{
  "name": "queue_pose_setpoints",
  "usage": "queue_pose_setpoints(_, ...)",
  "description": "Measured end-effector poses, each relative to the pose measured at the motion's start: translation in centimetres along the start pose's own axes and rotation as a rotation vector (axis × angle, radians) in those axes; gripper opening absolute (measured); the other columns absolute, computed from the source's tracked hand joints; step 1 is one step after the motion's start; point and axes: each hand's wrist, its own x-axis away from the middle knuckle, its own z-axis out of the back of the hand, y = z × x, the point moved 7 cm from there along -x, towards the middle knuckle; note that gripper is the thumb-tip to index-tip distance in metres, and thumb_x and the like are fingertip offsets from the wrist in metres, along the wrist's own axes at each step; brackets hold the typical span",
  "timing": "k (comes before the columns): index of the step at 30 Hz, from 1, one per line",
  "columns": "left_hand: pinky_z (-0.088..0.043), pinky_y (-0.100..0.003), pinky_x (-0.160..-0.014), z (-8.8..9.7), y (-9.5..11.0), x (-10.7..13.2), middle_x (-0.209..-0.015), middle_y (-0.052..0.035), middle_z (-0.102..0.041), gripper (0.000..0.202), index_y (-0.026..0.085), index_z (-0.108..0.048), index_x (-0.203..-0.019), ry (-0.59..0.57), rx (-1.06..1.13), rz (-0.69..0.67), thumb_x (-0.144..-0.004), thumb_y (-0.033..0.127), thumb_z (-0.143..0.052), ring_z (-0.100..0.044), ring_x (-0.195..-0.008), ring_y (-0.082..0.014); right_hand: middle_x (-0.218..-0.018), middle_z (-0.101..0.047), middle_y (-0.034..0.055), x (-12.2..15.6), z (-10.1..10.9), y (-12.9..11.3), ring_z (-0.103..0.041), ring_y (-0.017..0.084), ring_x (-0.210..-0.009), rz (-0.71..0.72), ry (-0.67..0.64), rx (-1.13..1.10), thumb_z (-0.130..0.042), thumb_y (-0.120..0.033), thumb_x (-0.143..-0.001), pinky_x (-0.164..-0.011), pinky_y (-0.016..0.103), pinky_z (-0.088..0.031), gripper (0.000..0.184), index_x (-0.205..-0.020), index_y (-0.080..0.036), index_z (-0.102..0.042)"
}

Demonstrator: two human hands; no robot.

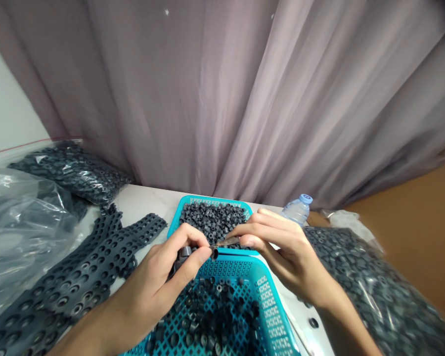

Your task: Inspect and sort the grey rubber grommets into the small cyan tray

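My left hand point(157, 277) is closed over the front turquoise basket point(278, 301). Its thumb and forefinger pinch a small black rubber bushing point(214, 254), and more black parts point(185, 252) sit in the curl of its fingers. From the right, my right hand point(287, 247) grips a slim pointed metal tool that looks like tweezers point(228, 241). The tool's tip meets the bushing at my left fingertips. Loose black parts point(203, 316) lie in the basket below. Whether the tool's tip is inside the bushing, I cannot tell.
Behind stands a second turquoise basket point(176, 217) filled with small black parts. Perforated black rubber sheets point(85, 267) and plastic bags point(74, 168) lie left. Right are a bottle point(296, 210), a large bag of black parts point(371, 277) and one loose ring point(313, 323). A curtain point(207, 99) hangs behind.
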Motion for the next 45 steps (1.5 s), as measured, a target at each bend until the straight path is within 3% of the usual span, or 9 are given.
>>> queue_pose_setpoints(6, -0.04, -0.028, -0.064, 0.1, 0.1, 0.0, -0.075, 0.0038, -0.049, 0.03, 0.026, -0.06, -0.095, 0.021, -0.004, -0.011, -0.107, 0.05, -0.046, -0.048, -0.07, -0.0156, -0.103, -0.077, 0.0031, 0.1, 0.2, 0.4, -0.064, 0.02, -0.092, -0.015, -0.012, -0.035, -0.054, -0.028, -0.112, -0.087, 0.034, -0.045, 0.022, -0.116, -0.025, -0.075)
queue_pose_setpoints(26, -0.042, -0.027, -0.067, 0.1, 0.3, -0.2, -0.075, 0.0036, -0.051, 0.03, 0.026, -0.061, -0.094, 0.018, 0.02, -0.031, -0.107, 0.048, -0.047, -0.048, -0.069, -0.0154, -0.101, -0.077, 0.005, 0.0, -0.1, 0.1, -0.063, 0.02, -0.089, -0.017, -0.033, -0.011, -0.054, -0.029, -0.111, -0.085, 0.035, -0.045, 0.023, -0.114, -0.023, -0.076)
queue_pose_setpoints(32, -0.042, -0.027, -0.066, 0.1, 0.1, -0.2, -0.076, 0.0032, -0.051, 0.029, 0.026, -0.061, -0.096, 0.021, 0.014, -0.027, -0.107, 0.049, -0.047, -0.049, -0.07, -0.0159, -0.088, -0.072, 0.0057, 0.2, 1.2, 0.3, -0.061, 0.019, -0.078, -0.011, 0.072, 0.026, -0.055, -0.032, -0.111, -0.075, 0.034, -0.045, 0.026, -0.109, -0.019, -0.078)
queue_pose_setpoints(36, -0.042, -0.027, -0.069, -0.1, 0.0, -0.2, -0.077, 0.0038, -0.051, 0.029, 0.026, -0.06, -0.094, 0.013, 0.035, -0.018, -0.107, 0.048, -0.046, -0.048, -0.071, -0.0152, -0.089, -0.072, 0.0059, 0.3, 1.6, 1.4, -0.064, 0.02, -0.082, -0.141, 0.173, -0.077, -0.047, -0.038, -0.113, -0.076, 0.032, -0.048, 0.037, -0.106, -0.019, -0.077)
queue_pose_setpoints(38, -0.041, -0.028, -0.069, -0.3, -0.1, -0.3, -0.077, 0.0039, -0.05, 0.03, 0.026, -0.06, -0.093, 0.008, 0.041, -0.002, -0.107, 0.05, -0.047, -0.048, -0.071, -0.0152, -0.091, -0.072, 0.0059, 0.2, 0.9, 1.9, -0.065, 0.019, -0.084, -0.219, 0.181, -0.192, -0.05, -0.049, -0.11, -0.074, 0.03, -0.049, 0.04, -0.106, -0.02, -0.077)
queue_pose_setpoints(40, -0.041, -0.028, -0.068, -0.5, -0.4, -0.4, -0.076, 0.004, -0.05, 0.032, 0.026, -0.06, -0.094, -0.005, 0.039, 0.022, -0.107, 0.052, -0.047, -0.048, -0.07, -0.0152, -0.094, -0.071, 0.0044, -0.1, -0.5, 2.0, -0.061, 0.017, -0.078, -0.281, 0.125, -0.301, -0.067, -0.059, -0.099, -0.067, 0.027, -0.047, 0.041, -0.106, -0.019, -0.076)
queue_pose_setpoints(42, -0.04, -0.028, -0.066, -0.7, -0.7, -0.5, -0.075, 0.004, -0.048, 0.034, 0.026, -0.059, -0.094, -0.021, 0.033, 0.042, -0.106, 0.054, -0.046, -0.047, -0.069, -0.0155, -0.09, -0.069, 0.0018, -0.4, -2.0, 1.9, -0.053, 0.013, -0.07, -0.325, 0.058, -0.368, -0.081, -0.06, -0.087, -0.06, 0.024, -0.042, 0.045, -0.103, -0.019, -0.076)
queue_pose_setpoints(45, -0.04, -0.028, -0.064, -1.0, -1.2, -0.7, -0.076, 0.0033, -0.048, 0.036, 0.026, -0.058, -0.095, -0.033, 0.042, 0.06, -0.105, 0.059, -0.046, -0.046, -0.07, -0.0167, -0.081, -0.066, 0.0001, -0.6, -3.6, 1.8, -0.048, 0.012, -0.066, -0.351, 0.028, -0.411, -0.075, -0.055, -0.095, -0.058, 0.023, -0.038, 0.038, -0.095, -0.017, -0.074)
